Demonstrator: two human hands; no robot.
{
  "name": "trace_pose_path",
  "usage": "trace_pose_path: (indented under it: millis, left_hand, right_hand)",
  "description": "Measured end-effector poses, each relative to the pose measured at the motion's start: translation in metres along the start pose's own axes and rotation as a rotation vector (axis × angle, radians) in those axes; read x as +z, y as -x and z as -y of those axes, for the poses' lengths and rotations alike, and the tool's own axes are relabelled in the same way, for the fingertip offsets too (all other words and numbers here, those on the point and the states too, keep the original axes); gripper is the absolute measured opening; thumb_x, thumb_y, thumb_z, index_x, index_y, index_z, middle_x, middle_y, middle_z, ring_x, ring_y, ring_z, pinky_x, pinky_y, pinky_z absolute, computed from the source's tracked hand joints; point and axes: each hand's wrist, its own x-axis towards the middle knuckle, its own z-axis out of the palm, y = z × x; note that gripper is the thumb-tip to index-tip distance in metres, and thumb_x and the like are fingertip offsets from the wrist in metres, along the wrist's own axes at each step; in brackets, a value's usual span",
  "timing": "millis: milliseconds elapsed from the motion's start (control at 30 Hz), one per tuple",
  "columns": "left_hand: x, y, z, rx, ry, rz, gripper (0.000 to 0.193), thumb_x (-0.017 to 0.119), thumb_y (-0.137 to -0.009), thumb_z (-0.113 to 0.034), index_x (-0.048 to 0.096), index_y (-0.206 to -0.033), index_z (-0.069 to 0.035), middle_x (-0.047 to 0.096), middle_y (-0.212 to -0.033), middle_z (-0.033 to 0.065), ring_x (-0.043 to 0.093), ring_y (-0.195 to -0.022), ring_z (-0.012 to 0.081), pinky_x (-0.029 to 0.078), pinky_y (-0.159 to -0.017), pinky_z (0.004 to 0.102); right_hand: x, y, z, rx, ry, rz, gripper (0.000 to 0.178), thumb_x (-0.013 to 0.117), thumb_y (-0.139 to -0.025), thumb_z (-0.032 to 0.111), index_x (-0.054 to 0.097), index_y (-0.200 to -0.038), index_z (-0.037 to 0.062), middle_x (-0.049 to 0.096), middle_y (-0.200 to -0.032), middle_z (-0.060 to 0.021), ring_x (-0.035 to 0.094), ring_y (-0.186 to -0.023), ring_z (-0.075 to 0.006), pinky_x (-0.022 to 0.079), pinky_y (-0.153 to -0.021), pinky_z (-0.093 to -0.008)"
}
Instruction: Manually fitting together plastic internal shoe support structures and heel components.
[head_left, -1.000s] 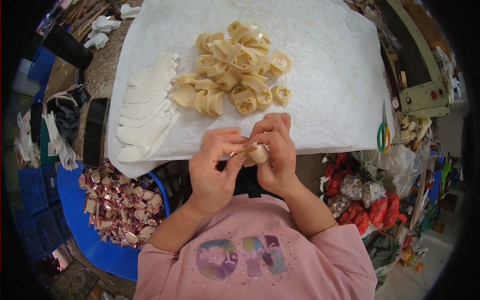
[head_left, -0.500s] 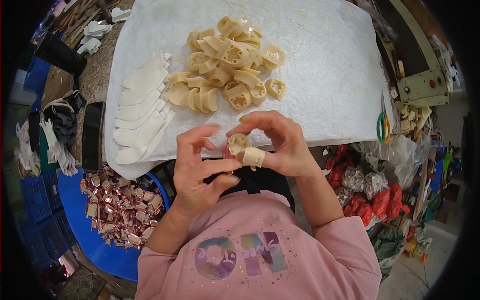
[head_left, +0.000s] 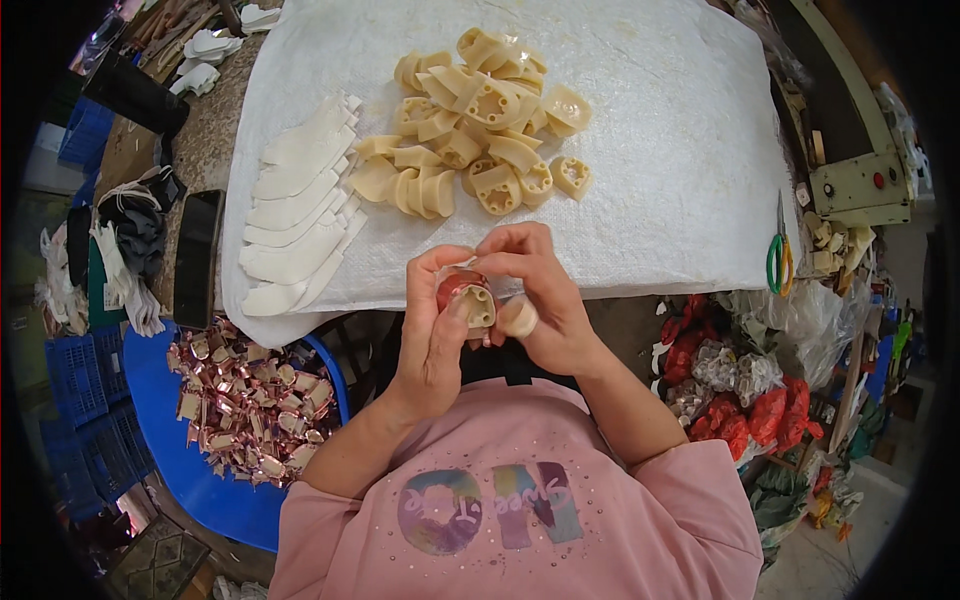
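Note:
Between my hands is a small shoe heel [head_left: 476, 308], cream and hollow at its visible end, with a shiny reddish-pink covering [head_left: 455, 287] over its upper side. My left hand [head_left: 428, 345] is closed round it, with the thumb along its near left side. The fingertips of my right hand [head_left: 548, 305] pinch at the covering's top edge. Tan tape wraps the right thumb, which stands just right of the heel. Beyond my hands, a heap of bare cream heels [head_left: 490, 110] lies on the white sheet [head_left: 660, 150]. Overlapping white cut pieces [head_left: 290, 230] are fanned out to its left.
A blue tub [head_left: 215, 510] of pink metallic-covered heels [head_left: 250, 410] stands at my left. A dark phone [head_left: 198, 255] lies beside the sheet. Green-and-orange-handled scissors [head_left: 779, 262] rest at the sheet's right edge. Red and clear plastic bags [head_left: 765, 410] are piled below right.
My hands have drawn together. The left fingers, spread before, now wrap the heel, and its shiny covering has come into sight. The right fingertips have moved to the covering's top. The view has shifted slightly.

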Motion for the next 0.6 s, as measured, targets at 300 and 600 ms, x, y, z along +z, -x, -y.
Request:
trace_pose_path:
  millis: [300,600]
  left_hand:
    - [0.02,-0.002,-0.005,0.194,0.006,0.101,0.071,0.032,-0.096,-0.05,0.014,-0.139,0.004,0.04,-0.122,0.0157,0.053,-0.069,0.0107,0.044,-0.053,0.0204]
    - [0.023,-0.004,-0.003,0.223,-0.123,-0.159,0.049,0.033,-0.099,-0.038,0.032,-0.127,0.003,0.046,-0.11,0.0107,0.049,-0.095,0.0132,0.041,-0.082,0.0249]
  right_hand:
    - [-0.001,-0.012,0.005,0.377,-0.625,0.194,0.015,0.052,-0.092,0.019,0.056,-0.09,0.0046,0.053,-0.1,-0.0066,0.055,-0.055,-0.0068,0.045,-0.034,-0.0169]
    - [0.023,0.007,-0.003,0.017,-0.167,0.019,0.022,0.045,-0.096,0.023,0.055,-0.106,0.0072,0.054,-0.105,-0.0083,0.045,-0.1,-0.0236,0.036,-0.089,-0.0356]
